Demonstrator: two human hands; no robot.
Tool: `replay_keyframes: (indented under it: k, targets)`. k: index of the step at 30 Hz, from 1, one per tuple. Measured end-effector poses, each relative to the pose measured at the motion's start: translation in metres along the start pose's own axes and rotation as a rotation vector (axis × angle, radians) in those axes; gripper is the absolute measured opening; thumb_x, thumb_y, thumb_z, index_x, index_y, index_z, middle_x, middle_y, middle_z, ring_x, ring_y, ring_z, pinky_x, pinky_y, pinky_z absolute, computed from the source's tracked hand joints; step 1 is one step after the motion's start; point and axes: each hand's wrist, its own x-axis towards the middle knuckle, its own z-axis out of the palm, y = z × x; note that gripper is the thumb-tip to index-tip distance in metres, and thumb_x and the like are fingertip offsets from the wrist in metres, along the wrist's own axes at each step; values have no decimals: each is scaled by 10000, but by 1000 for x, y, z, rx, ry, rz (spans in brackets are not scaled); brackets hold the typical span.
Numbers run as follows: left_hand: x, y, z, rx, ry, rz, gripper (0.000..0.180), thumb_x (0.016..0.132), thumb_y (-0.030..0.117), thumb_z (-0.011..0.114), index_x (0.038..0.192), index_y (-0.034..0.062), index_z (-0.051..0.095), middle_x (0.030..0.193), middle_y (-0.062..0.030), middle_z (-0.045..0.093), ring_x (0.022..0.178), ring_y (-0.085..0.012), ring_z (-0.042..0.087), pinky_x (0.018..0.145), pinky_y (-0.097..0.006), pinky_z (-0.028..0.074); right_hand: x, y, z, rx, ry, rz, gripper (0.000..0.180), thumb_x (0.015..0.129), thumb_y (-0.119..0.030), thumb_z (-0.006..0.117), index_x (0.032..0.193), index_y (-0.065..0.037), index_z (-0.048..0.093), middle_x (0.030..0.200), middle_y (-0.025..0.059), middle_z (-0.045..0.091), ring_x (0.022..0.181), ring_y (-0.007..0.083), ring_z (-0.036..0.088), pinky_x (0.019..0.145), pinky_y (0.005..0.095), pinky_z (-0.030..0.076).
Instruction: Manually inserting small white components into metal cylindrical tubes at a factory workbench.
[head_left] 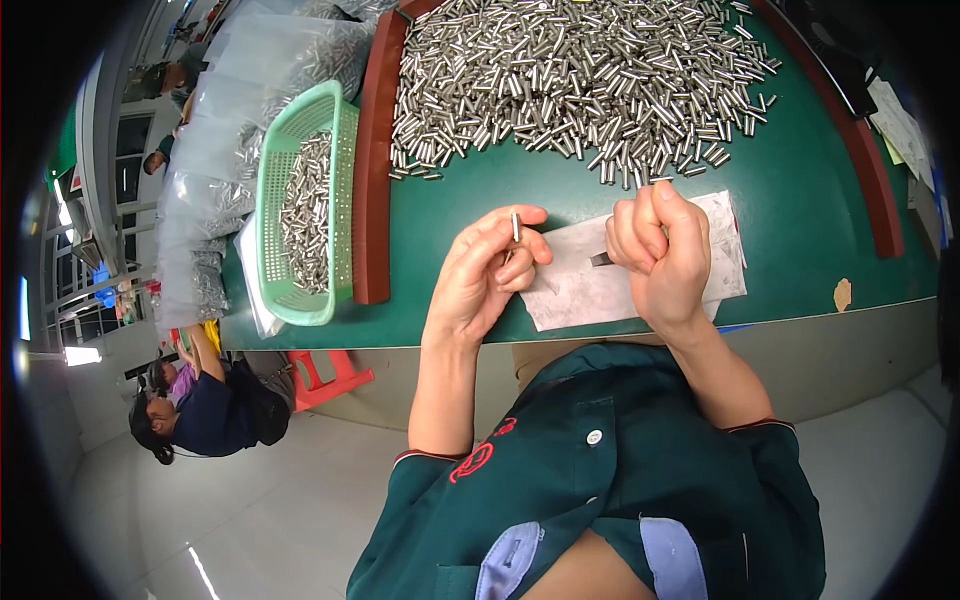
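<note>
At the far left, beyond the left edge of the green worktop [800,200], another person [200,405] in a dark blue top sits lower down, next to a red stool [325,375]. Clear plastic bags [215,150] filled with small metal parts are stacked along this left side. Beside them, a light green plastic basket [335,200] stands against the red rail [375,170] at the worktop's left edge, and it holds many small metal pins.

More to the right, near the front edge of the worktop, the left hand [485,275] holds one thin metal pin [516,226] upright; the thumb and forefinger are pressed together on it, and the other fingers are curled in. Under both hands lies a grey-white sheet of paper [580,285]. The right hand [665,250] is closed in a fist around a small dark tool [601,259], whose tip points toward the left hand; what kind of tool it is I cannot tell clearly. Behind the hands, toward the back edge, a big heap of metal pins [580,80] covers the worktop.
</note>
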Motion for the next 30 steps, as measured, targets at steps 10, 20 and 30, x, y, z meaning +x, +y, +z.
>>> replay_keyframes:
  k: [10,20,30]
  targets:
    - [53,23,7,1182,313,459,112,748,100,624,775,7,570,485,13,370,445,-65,347,431,-224,290,-2,-1,1,-30,-28,-1,412,902,-224,286,505,-118,252,418,-13,252,401,77,168,391,241,166]
    - [55,8,7,1646,316,623,124,700,85,642,785,6,598,594,-124,554,541,-294,542,513,-360,424,-1,-2,0,6,-26,22,404,890,-174,306,497,-94,257,438,-24,248,409,65,244,394,225,196]
    - [47,5,1,1496,333,756,108,685,42,659,779,9,616,563,-61,508,462,-142,451,451,-262,361,-2,-2,0,-1,-28,17,396,885,-159,302,498,-87,257,444,-22,247,409,65,248,397,223,203]
